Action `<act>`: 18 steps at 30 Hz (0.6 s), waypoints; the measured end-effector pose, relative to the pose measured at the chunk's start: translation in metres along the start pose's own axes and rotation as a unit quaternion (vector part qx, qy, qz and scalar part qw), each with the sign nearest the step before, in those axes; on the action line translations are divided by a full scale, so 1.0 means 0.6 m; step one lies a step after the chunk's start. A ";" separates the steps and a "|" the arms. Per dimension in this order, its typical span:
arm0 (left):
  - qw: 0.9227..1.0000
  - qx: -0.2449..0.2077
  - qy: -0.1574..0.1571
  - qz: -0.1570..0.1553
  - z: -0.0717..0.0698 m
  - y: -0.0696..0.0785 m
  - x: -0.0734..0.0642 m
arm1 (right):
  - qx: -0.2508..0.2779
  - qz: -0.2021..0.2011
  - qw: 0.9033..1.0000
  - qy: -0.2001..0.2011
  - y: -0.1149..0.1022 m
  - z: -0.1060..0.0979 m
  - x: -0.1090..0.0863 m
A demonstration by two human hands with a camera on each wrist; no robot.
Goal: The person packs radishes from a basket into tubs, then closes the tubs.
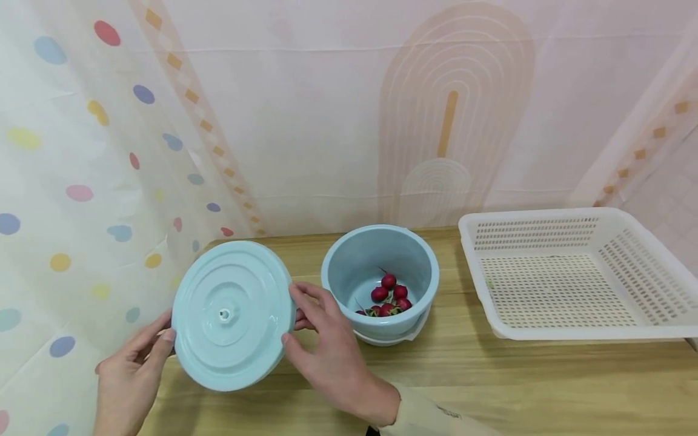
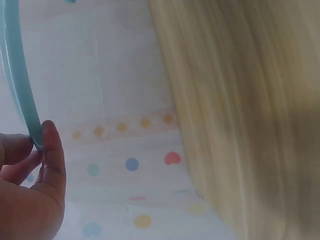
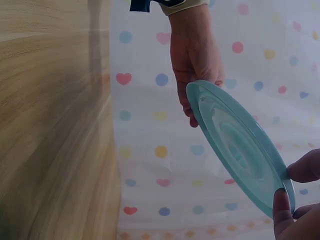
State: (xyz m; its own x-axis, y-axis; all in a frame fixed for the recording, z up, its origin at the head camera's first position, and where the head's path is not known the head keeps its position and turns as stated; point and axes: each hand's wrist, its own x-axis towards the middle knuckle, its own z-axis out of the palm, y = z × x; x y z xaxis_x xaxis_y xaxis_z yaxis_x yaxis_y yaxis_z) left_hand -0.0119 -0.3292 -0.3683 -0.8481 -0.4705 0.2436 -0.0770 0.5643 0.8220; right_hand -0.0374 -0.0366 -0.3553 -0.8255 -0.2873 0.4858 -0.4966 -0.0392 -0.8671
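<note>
A round light blue plastic lid with raised rings and a small fitting in its centre is held up, tilted, at the left of the head view. My left hand pinches its left edge between thumb and fingers, as the left wrist view also shows. At the opposite edge, my right hand grips the rim, thumb on the near face. Both hands appear around the lid in the right wrist view. Just right of my right hand stands a light blue bucket with several red radishes inside.
A white perforated plastic basket sits at the right on the wooden table. Behind the table hangs a patterned curtain, which also runs along the left side.
</note>
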 end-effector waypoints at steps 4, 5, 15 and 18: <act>0.998 -0.064 -0.011 0.003 0.007 0.012 -0.002 | 0.005 -0.008 1.000 0.011 -0.006 -0.016 -0.002; 0.996 -0.087 -0.016 0.002 0.009 0.016 -0.003 | 0.006 -0.009 1.000 0.013 -0.007 -0.020 -0.002; 0.977 -0.200 -0.059 -0.031 0.028 0.052 -0.011 | 0.013 -0.005 0.999 0.046 -0.014 -0.070 -0.002; 0.968 -0.236 -0.074 -0.038 0.039 0.063 -0.015 | 0.013 0.006 0.999 0.051 -0.015 -0.087 -0.004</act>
State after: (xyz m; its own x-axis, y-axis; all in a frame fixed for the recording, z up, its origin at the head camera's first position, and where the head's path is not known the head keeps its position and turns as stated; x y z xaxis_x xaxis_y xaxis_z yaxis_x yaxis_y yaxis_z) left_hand -0.0197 -0.2880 -0.3516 -0.9180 -0.3764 0.1248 0.0762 0.1414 0.9870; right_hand -0.0449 0.0143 -0.3429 -0.8548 -0.1883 0.4836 -0.4810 -0.0622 -0.8745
